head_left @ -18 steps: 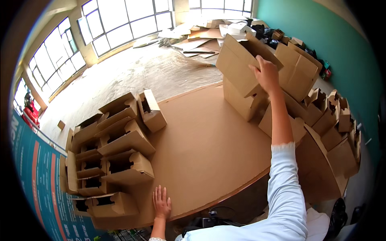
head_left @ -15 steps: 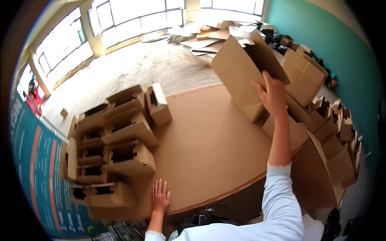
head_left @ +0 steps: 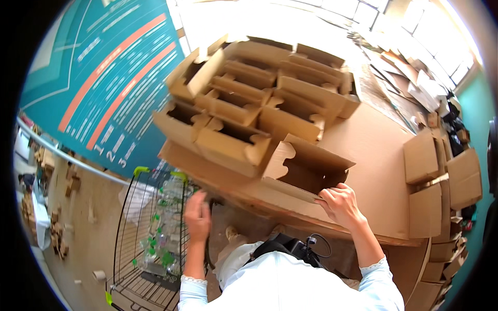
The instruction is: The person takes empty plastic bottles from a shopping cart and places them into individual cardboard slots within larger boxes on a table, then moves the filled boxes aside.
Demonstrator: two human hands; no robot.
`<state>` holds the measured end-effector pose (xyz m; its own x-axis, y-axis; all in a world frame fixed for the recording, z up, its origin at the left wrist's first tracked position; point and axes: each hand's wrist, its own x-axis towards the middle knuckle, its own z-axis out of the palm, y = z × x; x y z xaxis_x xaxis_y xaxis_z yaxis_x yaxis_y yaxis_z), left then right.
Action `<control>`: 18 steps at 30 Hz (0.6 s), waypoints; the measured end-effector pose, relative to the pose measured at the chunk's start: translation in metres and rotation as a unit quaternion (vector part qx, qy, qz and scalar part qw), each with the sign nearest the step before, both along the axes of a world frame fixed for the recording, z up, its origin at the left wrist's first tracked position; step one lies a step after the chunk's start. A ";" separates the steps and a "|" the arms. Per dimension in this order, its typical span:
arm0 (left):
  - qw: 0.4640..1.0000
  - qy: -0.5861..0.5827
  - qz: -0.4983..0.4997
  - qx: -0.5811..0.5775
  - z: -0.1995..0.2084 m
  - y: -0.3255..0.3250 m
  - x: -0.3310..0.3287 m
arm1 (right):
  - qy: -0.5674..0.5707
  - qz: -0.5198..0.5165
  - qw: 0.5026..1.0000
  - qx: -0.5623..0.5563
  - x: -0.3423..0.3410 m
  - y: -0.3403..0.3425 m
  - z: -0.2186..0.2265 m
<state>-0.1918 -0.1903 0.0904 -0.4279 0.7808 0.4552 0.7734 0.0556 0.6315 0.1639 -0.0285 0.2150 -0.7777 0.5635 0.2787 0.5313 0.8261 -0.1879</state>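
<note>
My right hand (head_left: 340, 205) grips the near upper edge of an open cardboard box (head_left: 321, 155), thumb and fingers pinching the wall. The box stands on the cardboard-covered tabletop (head_left: 381, 150), its open top showing a dark inside and a curved cut-out in one end. My left hand (head_left: 197, 216) holds nothing; its fingers are stretched out and a little blurred. It hovers off the table's near edge, beside a wire shopping cart (head_left: 141, 170). Left of the gripped box, several open boxes (head_left: 236, 142) with notched walls stand packed close together in rows.
Plastic bottles with green caps (head_left: 163, 238) lie in the cart. A teal printed banner (head_left: 116, 78) rises at the left. More cardboard boxes (head_left: 424, 215) crowd the table's right end. Flattened cardboard (head_left: 399, 67) is heaped on the floor farther back.
My view has turned left. The box in my right hand has come from the table's far right to beside the grouped boxes. My left hand has lifted off the tabletop.
</note>
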 end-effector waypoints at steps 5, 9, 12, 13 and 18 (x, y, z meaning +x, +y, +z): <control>0.936 -0.020 0.303 -0.178 -0.152 -0.200 -0.175 | -0.049 -0.013 0.998 -0.046 -0.040 -0.007 -0.024; 0.793 -0.146 0.254 -0.535 -0.268 -0.360 -0.210 | -0.075 -0.053 0.992 -0.091 -0.043 -0.014 -0.014; 0.748 -0.196 0.165 -0.613 -0.340 -0.359 -0.169 | -0.110 -0.124 0.981 -0.099 -0.049 -0.018 -0.008; 0.701 -0.174 0.116 -0.682 -0.340 -0.351 -0.162 | -0.109 -0.134 0.980 -0.098 -0.049 -0.022 -0.008; 0.630 -0.099 0.108 -0.762 -0.292 -0.335 -0.156 | -0.122 -0.165 0.975 -0.089 -0.046 -0.036 -0.014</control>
<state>-0.3482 -0.5250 -0.2012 -0.5293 0.1595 -0.8333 0.5578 0.8055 -0.2001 0.1181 -0.0648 0.2014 -0.5777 0.8161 -0.0165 0.8088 0.5695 -0.1467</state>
